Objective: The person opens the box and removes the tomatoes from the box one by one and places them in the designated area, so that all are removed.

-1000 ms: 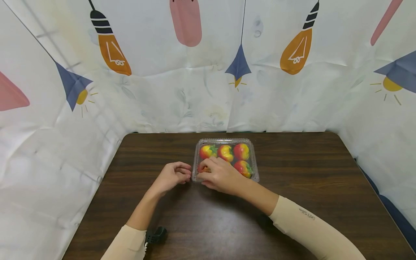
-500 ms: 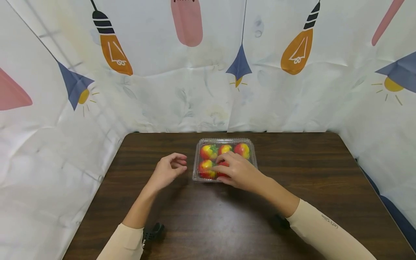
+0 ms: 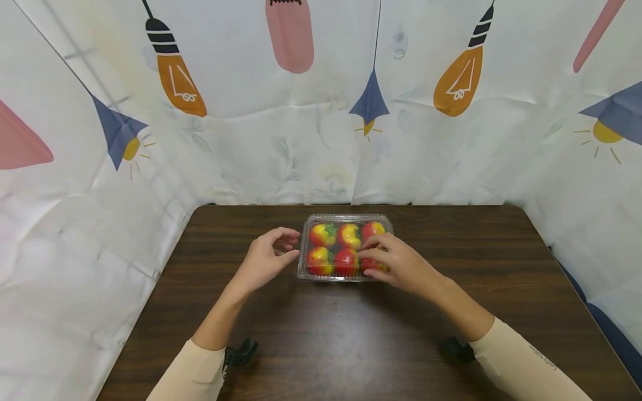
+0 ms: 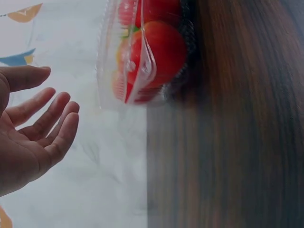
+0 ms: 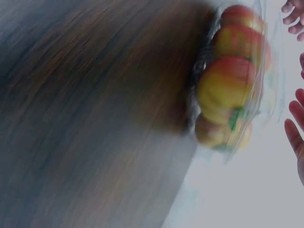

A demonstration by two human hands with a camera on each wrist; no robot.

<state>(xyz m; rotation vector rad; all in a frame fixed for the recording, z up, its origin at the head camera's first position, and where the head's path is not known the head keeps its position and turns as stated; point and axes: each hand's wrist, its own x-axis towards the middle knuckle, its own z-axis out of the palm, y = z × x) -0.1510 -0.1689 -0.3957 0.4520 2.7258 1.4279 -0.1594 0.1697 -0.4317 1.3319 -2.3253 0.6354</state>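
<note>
A clear plastic clamshell box (image 3: 306,271) sits on the table, its lid down over several red-and-yellow fruits (image 3: 348,236) with green leaves. My left hand (image 3: 263,259) hovers beside the box's left edge, fingers loosely bent and holding nothing. The left wrist view shows a gap between that hand (image 4: 35,128) and the box (image 4: 107,90). Over the right end of the box is my right hand (image 3: 401,264), its fingers spread and relaxed. It hides part of the right-hand fruits; whether it touches the lid I cannot tell. Motion blurs the box (image 5: 192,107) in the right wrist view.
The dark wood-grain table (image 3: 321,345) reaches to a white patterned cloth (image 3: 321,156) hanging behind and at both sides. Dark straps or devices (image 3: 242,353) show below the wrists.
My right hand has slid from the left part of the box across to its right end. My left hand drew back from the left edge, rose a little, then came near it again.
</note>
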